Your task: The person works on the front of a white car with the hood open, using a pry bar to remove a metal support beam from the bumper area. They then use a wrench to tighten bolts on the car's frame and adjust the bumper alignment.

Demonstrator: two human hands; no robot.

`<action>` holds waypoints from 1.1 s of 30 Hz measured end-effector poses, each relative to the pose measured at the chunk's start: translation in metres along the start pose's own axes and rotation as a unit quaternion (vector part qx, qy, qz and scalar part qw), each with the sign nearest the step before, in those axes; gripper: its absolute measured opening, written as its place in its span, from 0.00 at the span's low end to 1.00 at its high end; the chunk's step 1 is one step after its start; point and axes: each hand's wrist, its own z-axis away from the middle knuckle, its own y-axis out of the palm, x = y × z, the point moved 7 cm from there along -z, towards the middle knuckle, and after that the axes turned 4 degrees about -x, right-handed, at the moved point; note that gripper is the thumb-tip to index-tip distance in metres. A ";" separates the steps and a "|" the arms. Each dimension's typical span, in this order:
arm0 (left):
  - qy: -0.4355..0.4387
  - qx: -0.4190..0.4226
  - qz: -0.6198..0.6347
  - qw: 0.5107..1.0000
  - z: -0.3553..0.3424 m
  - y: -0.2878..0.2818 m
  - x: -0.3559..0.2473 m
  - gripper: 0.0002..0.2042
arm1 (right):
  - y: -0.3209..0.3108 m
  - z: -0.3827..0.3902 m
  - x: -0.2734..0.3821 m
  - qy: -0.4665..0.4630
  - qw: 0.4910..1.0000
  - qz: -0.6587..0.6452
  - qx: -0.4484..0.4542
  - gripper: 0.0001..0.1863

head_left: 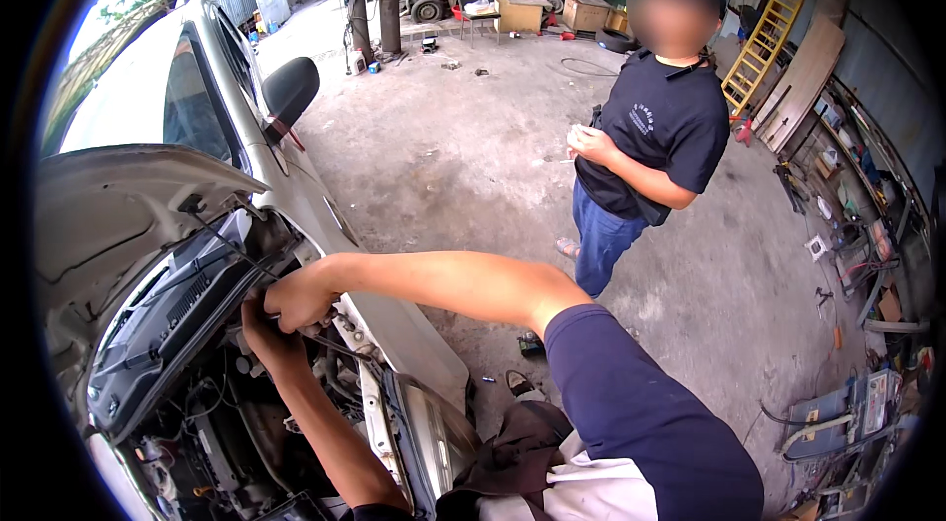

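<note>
Both my hands are together at the rear corner of a car's engine bay [232, 442], beside the fender [399, 324]. My right hand [301, 296] reaches across from the right, its fingers curled closed. Right against it, my left hand [268, 336] comes up from below with its fingers bent and pressed together. What they grip between them is small or hidden by the fingers. Close by are the black plastic cowl [163, 329] under the windscreen and a thin rod [232, 243] below the raised hood [138, 191]. Hoses and metal parts lie under my wrists.
A person [655, 137] in a dark T-shirt and jeans stands on the concrete floor, hands together at the waist. The car's side mirror [291, 92] juts out beyond the hood. At right are a yellow ladder [774, 23], cluttered shelves and a battery [867, 403].
</note>
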 end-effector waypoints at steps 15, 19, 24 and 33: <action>0.041 0.477 -0.333 0.812 -0.047 0.011 0.004 0.13 | 0.060 0.012 0.004 0.013 0.712 -0.635 -0.301 0.12; -0.022 0.393 -0.183 0.901 -0.047 0.009 0.017 0.09 | 0.054 0.015 -0.004 0.024 0.746 -0.583 -0.320 0.09; 0.072 0.254 -0.318 0.911 -0.041 -0.007 0.005 0.10 | 0.052 0.013 -0.011 0.001 0.786 -0.520 -0.334 0.07; 0.060 0.118 -0.289 0.948 -0.056 -0.030 0.007 0.15 | 0.044 0.011 -0.016 -0.029 0.836 -0.330 -0.437 0.12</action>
